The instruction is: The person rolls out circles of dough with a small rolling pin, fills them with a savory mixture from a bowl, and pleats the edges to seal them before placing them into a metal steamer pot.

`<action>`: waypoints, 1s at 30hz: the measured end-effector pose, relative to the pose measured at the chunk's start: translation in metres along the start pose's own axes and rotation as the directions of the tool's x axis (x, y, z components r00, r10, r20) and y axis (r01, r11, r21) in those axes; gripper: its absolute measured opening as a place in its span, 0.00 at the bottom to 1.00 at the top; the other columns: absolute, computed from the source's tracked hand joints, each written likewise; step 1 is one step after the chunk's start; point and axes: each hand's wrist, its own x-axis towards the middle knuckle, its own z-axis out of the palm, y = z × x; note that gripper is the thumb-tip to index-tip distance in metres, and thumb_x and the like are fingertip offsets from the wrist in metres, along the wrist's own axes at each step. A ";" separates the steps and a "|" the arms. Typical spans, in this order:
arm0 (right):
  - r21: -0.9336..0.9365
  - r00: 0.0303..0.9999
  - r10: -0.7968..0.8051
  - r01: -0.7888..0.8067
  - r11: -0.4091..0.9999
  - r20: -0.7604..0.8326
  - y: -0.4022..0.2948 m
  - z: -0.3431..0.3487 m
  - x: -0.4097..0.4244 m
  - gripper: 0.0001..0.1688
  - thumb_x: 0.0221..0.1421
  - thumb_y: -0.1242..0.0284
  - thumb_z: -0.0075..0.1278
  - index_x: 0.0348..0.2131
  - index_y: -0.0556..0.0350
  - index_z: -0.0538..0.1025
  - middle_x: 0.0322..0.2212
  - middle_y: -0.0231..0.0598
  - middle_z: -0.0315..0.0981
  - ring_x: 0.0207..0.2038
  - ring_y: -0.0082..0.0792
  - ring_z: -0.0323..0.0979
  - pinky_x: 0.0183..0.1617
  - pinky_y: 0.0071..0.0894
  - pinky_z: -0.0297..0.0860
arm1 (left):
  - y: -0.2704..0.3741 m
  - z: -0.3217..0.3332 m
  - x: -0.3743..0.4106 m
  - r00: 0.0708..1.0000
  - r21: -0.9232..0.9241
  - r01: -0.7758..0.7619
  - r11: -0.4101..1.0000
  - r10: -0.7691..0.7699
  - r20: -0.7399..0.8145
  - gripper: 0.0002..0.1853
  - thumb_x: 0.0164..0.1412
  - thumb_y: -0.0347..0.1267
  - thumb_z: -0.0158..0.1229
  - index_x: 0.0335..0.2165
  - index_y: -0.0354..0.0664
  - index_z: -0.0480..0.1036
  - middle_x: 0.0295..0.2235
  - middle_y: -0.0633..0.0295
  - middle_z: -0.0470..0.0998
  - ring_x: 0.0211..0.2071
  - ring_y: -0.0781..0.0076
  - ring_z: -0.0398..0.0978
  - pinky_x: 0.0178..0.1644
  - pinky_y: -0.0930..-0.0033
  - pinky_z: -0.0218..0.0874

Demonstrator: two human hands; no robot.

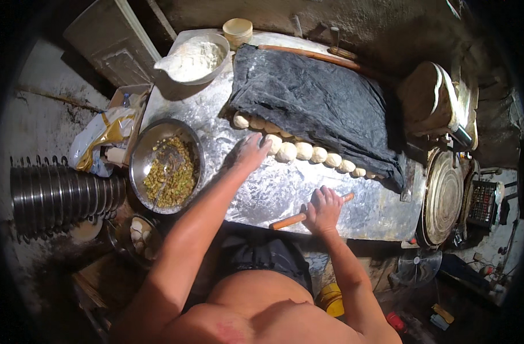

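Observation:
A row of dough balls (304, 151) lies on the floured table (262, 193), along the edge of a dark cloth (309, 86) that covers part of the row. At the left end of the nearer balls, my left hand (251, 152) touches one with its fingertips; whether it grips the ball is hard to tell. My right hand (324, 210) rests over a short wooden rolling pin (288, 221) near the table's front edge, with the pin's two ends showing on either side. A steel bowl of chopped filling (169, 174) with a spoon in it stands left of my left hand.
A bowl of flour (197, 60) and a stack of round pale containers (237, 30) stand at the back left. A long wooden rod (307, 53) lies behind the cloth. Round griddle-like plates (443, 198) stand off the right end. Stacked metal pots (64, 198) are at left.

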 end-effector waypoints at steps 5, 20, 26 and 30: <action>0.000 1.000 -0.014 0.014 1.000 -0.021 0.008 0.004 0.000 0.29 0.45 0.60 0.54 0.47 0.53 0.71 0.50 0.46 0.65 0.54 0.50 0.60 0.57 0.52 0.53 | 0.016 0.016 0.004 0.994 -0.077 0.073 0.994 -0.066 0.088 0.19 0.48 0.39 0.67 0.32 0.38 0.68 0.33 0.52 0.73 0.36 0.54 0.72 0.42 0.57 0.64; -0.056 0.998 -0.013 0.010 0.998 -0.064 0.002 0.003 0.000 0.29 0.44 0.59 0.55 0.45 0.52 0.72 0.50 0.42 0.65 0.53 0.47 0.60 0.56 0.51 0.54 | -0.025 -0.059 -0.081 0.938 0.114 -0.339 0.934 0.344 -0.028 0.26 0.51 0.30 0.63 0.49 0.36 0.68 0.56 0.49 0.63 0.57 0.45 0.59 0.60 0.52 0.53; -0.084 0.998 -0.008 0.004 0.996 -0.056 0.004 0.005 0.000 0.28 0.44 0.59 0.55 0.45 0.51 0.73 0.50 0.41 0.65 0.53 0.47 0.60 0.57 0.50 0.53 | -0.023 -0.026 -0.036 0.916 0.428 -0.396 0.812 0.380 0.127 0.15 0.56 0.38 0.57 0.43 0.47 0.74 0.41 0.55 0.70 0.43 0.54 0.67 0.47 0.57 0.61; -0.056 0.999 0.009 -0.012 0.998 -0.044 0.006 0.004 0.000 0.30 0.42 0.59 0.55 0.46 0.50 0.73 0.50 0.41 0.65 0.53 0.47 0.59 0.57 0.50 0.53 | -0.021 -0.014 -0.005 0.899 0.447 -0.421 0.789 0.429 0.090 0.07 0.58 0.35 0.53 0.32 0.45 0.73 0.34 0.55 0.71 0.37 0.56 0.69 0.40 0.55 0.63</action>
